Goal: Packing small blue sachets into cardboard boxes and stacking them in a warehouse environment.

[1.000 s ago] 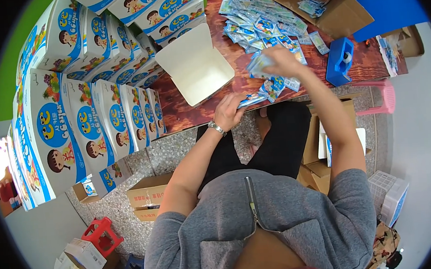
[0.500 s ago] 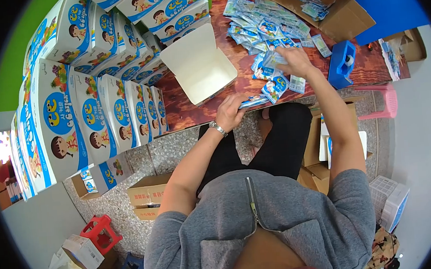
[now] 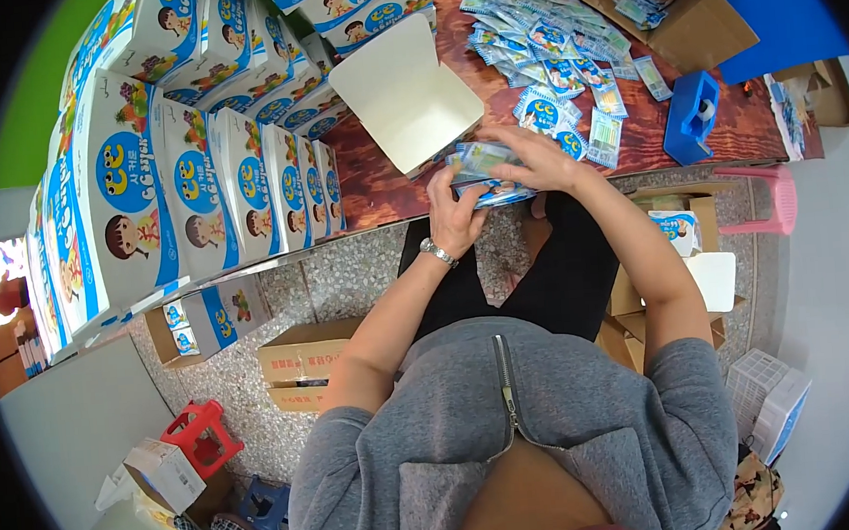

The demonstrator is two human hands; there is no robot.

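At the table's front edge, my left hand (image 3: 453, 212) grips a small stack of blue-and-white sachets (image 3: 500, 197), thumb and fingers closed on its left end. My right hand (image 3: 535, 159) has its fingers closed over a clear-and-blue sachet (image 3: 476, 161) on top of that stack. Just behind my hands stands an open white carton (image 3: 429, 112), its lid raised toward the back left. To the right of it, a loose pile of sachets (image 3: 551, 35) spreads over the red wood-grain table (image 3: 380, 184).
Printed white-and-blue cartons (image 3: 207, 187) are stacked along the left. A brown cardboard box (image 3: 698, 24) with sachets in it lies at the back right, near a blue tape dispenser (image 3: 690, 118). A pink stool (image 3: 769, 199) and cardboard boxes (image 3: 303, 357) are on the floor.
My right hand has moved left from the sachet pile to the stack at my left hand, bringing a sachet. The whole view has shifted slightly.
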